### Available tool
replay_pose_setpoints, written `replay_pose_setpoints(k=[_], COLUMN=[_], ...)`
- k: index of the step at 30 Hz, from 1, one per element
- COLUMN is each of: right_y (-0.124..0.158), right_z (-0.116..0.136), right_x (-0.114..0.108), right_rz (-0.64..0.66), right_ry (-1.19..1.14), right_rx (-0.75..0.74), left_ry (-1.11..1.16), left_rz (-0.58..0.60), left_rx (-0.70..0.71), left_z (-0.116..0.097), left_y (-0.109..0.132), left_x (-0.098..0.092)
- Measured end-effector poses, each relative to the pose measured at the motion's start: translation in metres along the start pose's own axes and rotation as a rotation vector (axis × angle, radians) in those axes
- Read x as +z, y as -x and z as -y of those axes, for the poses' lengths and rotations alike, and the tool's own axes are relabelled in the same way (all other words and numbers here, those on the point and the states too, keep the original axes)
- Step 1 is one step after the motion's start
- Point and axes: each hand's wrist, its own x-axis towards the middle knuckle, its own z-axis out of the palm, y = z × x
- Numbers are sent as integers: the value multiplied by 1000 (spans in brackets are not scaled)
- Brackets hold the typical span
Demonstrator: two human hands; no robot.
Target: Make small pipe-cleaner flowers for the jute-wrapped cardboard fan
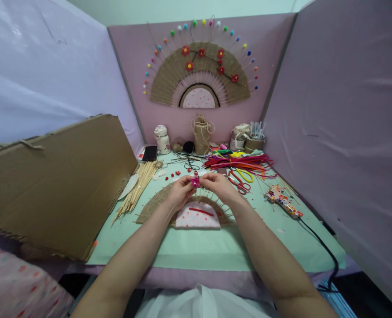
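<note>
My left hand [180, 191] and my right hand [219, 185] meet above the middle of the table, fingers pinched together on a small pink pipe-cleaner flower [195, 181]. Right under them lies a half-round jute fan [156, 205] with wooden skewer spokes and a white dotted centre [197, 217] carrying a red strip [200, 211]. A few small red flowers [176, 174] lie on the table just beyond my hands.
A large cardboard sheet [56, 181] leans at the left. A bundle of skewers [139, 185], red-handled scissors [239, 181], coloured pipe cleaners [238, 161], a glue gun [283, 201] with black cord, a jute spool [201, 134], jars and a phone [150, 153] surround the fan. A finished fan [199, 75] hangs on the back wall.
</note>
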Motion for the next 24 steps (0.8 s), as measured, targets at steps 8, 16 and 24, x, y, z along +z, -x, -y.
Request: replay_pose_setpoints(k=[8, 16, 24], right_y=[-2, -5, -5], right_z=[-1, -11, -13], right_x=[3, 9, 14], right_rz=[-29, -54, -59], right_ry=[-38, 8, -73], right_rx=[32, 69, 69], left_ry=[16, 14, 32], left_rz=[-13, -123, -87], left_rx=[39, 137, 60], left_z=[2, 2, 7], left_y=[-2, -3, -1], left_x=[-2, 2, 2])
